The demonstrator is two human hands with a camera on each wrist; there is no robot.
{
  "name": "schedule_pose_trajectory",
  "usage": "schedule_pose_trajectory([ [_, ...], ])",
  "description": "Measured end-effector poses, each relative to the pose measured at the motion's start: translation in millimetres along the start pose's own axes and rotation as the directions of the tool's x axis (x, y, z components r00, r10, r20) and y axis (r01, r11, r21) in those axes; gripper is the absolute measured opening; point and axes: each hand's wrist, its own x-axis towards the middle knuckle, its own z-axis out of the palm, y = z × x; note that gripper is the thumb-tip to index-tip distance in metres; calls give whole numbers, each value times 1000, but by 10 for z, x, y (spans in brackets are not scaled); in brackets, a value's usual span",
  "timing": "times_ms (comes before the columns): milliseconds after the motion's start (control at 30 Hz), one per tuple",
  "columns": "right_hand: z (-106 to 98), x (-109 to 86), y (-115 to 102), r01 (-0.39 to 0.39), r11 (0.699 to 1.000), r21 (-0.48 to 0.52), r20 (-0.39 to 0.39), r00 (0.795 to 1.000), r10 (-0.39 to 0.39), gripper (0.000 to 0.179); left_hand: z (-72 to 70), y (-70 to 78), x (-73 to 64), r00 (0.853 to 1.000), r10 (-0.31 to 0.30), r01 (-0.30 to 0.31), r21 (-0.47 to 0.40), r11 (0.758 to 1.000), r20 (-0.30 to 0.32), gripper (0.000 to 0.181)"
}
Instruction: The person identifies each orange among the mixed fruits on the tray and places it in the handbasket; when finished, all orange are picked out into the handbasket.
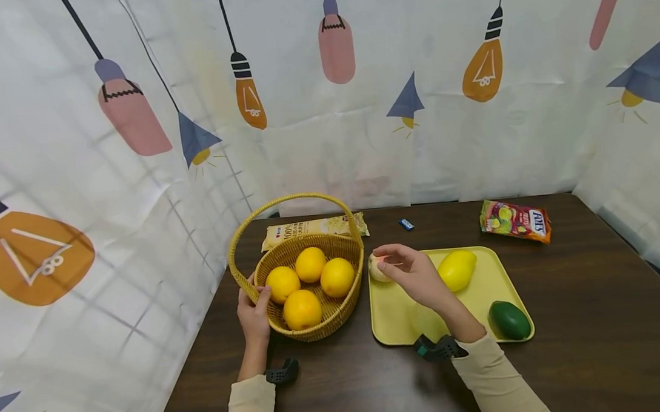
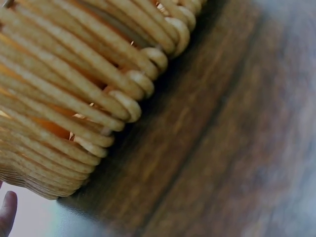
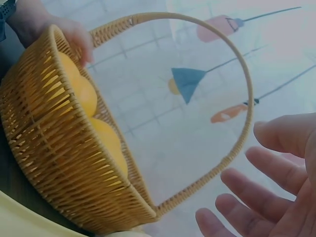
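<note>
My left hand [image 1: 254, 318] grips the left rim of a woven basket [image 1: 334, 321], thumb over the edge by the handle's base. Several round orange-yellow fruits [image 1: 303, 310] lie inside, and the tall handle stands up. In the left wrist view the basket's wicker wall [image 2: 64, 84] fills the upper left. My right hand [image 1: 420, 278] hovers over the left back corner of a yellow tray [image 1: 389, 331], its fingers [image 3: 256, 197] spread and loosely bent, holding nothing. Just beyond its fingertips in the head view is a pale round fruit [image 1: 377, 270], partly covered by them.
On the tray lie a yellow lemon-shaped fruit [image 1: 456, 271] and a dark green avocado-like fruit [image 1: 510, 320]. Behind the basket is a long yellow snack packet [image 1: 309, 228]. A small blue wrapped sweet [image 1: 406, 224] and a colourful candy bag [image 1: 515, 221] lie farther back on the dark table [image 1: 600, 293].
</note>
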Motion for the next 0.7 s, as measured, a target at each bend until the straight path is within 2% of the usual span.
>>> schedule_pose_trajectory([
  [300,-50,-10,-3,-3,1000,15,-46,999,4,32,32,11,13,1000,9,-10,13,1000,17,32],
  [367,-75,-11,-15,2,1000,20,-46,999,-1,33,35,21,9,999,39,-39,0,999,21,37],
  [433,-91,-12,-32,8,1000,24,-41,999,-7,34,28,49,2,994,104,-104,-14,994,21,40],
  [567,-135,-25,-46,16,1000,6,-45,999,-15,33,45,157,-65,970,242,-242,-52,969,9,47],
  [633,-149,-40,-47,3,1000,3,-44,999,-2,33,68,230,-120,955,294,-298,-107,949,-51,51],
  [667,-146,-47,-46,-7,1000,-1,-40,999,7,33,70,277,-149,943,318,-329,-133,935,-99,50],
  [700,-145,-59,-45,-19,1000,-4,-35,999,19,33,75,345,-185,925,346,-369,-150,917,-159,49],
])
